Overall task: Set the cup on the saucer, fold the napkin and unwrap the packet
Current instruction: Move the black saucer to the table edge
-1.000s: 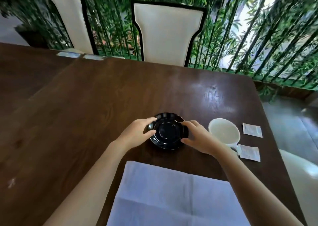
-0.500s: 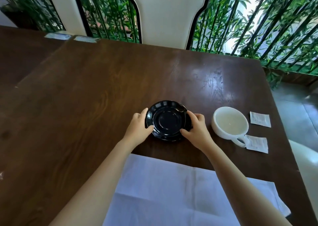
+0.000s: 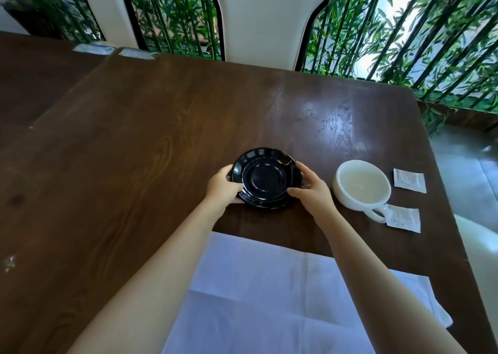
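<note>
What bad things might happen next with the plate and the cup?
The saucer is shiny and pinched only at its rim by the left hand and right hand, so it might slip. The cup sits close beside the right hand; its handle overlaps a packet, which could get dragged.

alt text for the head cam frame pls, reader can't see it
Both hands, left hand and right hand, grip a black saucer on a dark wooden table. An empty white cup and two packets sit right; an unfolded napkin lies nearest.

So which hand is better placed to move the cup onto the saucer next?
Probably the right hand: it holds the saucer's right edge, beside the cup. The left hand is on the far side.
</note>
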`<action>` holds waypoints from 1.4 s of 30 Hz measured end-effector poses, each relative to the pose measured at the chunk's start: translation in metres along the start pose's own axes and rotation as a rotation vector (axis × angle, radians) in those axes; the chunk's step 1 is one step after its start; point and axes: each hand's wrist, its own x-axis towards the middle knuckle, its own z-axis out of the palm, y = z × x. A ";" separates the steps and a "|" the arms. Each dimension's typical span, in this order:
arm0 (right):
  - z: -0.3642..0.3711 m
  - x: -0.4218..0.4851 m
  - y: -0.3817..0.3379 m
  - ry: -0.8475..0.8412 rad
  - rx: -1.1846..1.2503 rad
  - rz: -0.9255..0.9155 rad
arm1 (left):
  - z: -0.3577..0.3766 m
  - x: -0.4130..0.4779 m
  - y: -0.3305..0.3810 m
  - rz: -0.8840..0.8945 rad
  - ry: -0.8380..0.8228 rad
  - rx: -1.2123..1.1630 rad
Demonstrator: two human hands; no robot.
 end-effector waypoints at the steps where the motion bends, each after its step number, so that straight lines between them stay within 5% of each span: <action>1: 0.001 -0.001 0.000 0.014 0.017 0.017 | 0.000 0.000 0.001 -0.023 -0.005 -0.022; 11: 0.012 -0.009 -0.013 0.126 0.056 0.151 | -0.006 -0.027 0.009 -0.114 0.025 -0.139; 17: 0.036 -0.037 -0.031 0.054 0.123 0.136 | -0.049 -0.063 0.012 -0.115 0.068 -0.121; 35: 0.178 -0.177 -0.054 -0.450 -0.147 0.058 | -0.218 -0.232 -0.109 -0.292 0.225 -0.245; 42: 0.228 -0.225 -0.028 -0.502 -0.353 0.033 | -0.250 -0.286 -0.150 -0.369 0.304 -0.241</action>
